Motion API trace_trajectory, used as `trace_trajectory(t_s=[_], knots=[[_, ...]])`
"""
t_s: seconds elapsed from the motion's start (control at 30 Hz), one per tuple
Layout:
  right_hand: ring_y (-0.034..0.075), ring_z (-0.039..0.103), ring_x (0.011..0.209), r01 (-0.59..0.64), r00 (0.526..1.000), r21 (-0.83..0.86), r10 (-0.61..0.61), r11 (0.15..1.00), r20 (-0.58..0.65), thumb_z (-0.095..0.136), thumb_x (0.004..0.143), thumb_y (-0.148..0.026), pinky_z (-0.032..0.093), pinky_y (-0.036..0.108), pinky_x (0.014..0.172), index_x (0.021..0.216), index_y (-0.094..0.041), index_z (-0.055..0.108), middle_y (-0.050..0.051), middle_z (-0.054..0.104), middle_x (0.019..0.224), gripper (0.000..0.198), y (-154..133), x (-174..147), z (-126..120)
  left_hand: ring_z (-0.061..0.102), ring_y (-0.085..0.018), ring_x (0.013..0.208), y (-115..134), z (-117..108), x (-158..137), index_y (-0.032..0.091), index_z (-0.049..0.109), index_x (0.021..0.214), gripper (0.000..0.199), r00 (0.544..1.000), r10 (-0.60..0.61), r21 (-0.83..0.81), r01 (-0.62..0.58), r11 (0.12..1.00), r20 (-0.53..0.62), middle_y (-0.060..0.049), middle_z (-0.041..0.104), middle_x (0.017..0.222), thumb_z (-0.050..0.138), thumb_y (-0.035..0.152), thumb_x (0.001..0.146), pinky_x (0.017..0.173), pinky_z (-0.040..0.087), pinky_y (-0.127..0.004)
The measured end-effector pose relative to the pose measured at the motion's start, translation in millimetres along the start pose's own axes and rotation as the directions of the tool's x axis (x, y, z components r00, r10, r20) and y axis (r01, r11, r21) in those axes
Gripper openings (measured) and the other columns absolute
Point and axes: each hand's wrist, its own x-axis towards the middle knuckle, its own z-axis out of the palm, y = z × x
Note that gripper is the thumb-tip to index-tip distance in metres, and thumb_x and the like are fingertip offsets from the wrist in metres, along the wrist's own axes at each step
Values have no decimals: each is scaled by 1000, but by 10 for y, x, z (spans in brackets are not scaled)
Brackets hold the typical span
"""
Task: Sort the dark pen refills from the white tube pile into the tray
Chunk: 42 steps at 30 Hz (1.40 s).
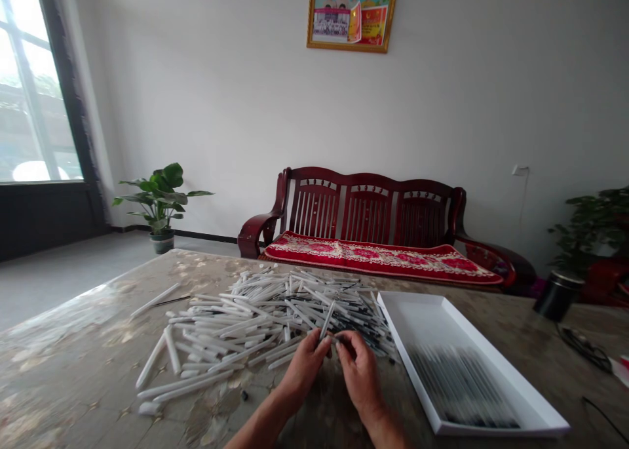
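My left hand [305, 365] is closed around a slim white pen [327, 319], which tilts upward out of the fingers. Close beside it, the fingers of my right hand [360, 373] are pinched together near the pen's lower end, on something small and dark that I cannot make out. Just beyond both hands spreads a loose heap of white pen-like sticks [230, 324], with dark ones mixed in at its right side. To the right, a shallow white box [417, 318] holds a row of slim dark and translucent sticks [459, 383], blurred in the picture.
The table cover [88, 370] is patterned. A small black piece [244, 394] lies left of my hands. At the table's right stand a black canister [559, 296] and a dark cable [582, 347]. Behind are a red wooden bench [368, 206] and a potted plant [162, 196].
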Motion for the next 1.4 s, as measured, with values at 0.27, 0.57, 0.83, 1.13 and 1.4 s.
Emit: trace_trajectory(t_s=[0.27, 0.57, 0.83, 1.13, 1.4], knots=[[21, 68, 64, -230, 965, 134, 244, 964, -99, 52, 82, -46, 57, 31, 56, 85, -23, 60, 4, 69, 74, 25, 256, 119, -127, 61, -20, 66, 96, -131, -48, 26, 65, 73, 21, 997, 60, 441, -36, 897, -41, 0, 65, 63, 56, 41, 85, 64, 39, -24], [21, 70, 84, -148, 982, -107, 133, 983, -135, 40, 85, -35, 57, 33, 75, 93, -24, 66, 7, 73, 95, 29, 388, 103, -157, 68, -23, 78, 104, -75, -97, 27, 66, 87, 19, 998, 31, 643, 17, 765, -63, -3, 74, 80, 48, 31, 89, 65, 37, -26], [18, 65, 74, -182, 899, -292, 279, 939, 337, 57, 64, -19, 47, 26, 67, 80, -21, 71, 0, 71, 77, 20, -5, 234, -688, 68, -25, 92, 38, -161, -41, 28, 68, 95, 19, 994, 53, 635, 20, 773, -96, -4, 76, 96, 52, 32, 86, 72, 40, -28], [16, 62, 79, -19, 877, -391, 203, 920, 436, 65, 62, -15, 43, 23, 70, 71, -24, 71, -3, 66, 81, 15, -33, 140, -718, 68, -23, 92, 36, -148, -45, 27, 67, 97, 20, 995, 72, 604, -16, 797, -69, -4, 76, 99, 51, 29, 86, 76, 41, -28], [16, 63, 62, -352, 935, 244, 351, 904, 46, 69, 71, -52, 49, 24, 50, 98, -21, 66, -2, 64, 75, 41, 31, 240, -497, 67, -20, 93, 79, -111, -63, 24, 66, 100, 23, 998, 60, 630, -56, 775, 15, -3, 75, 99, 47, 26, 88, 78, 42, -25]])
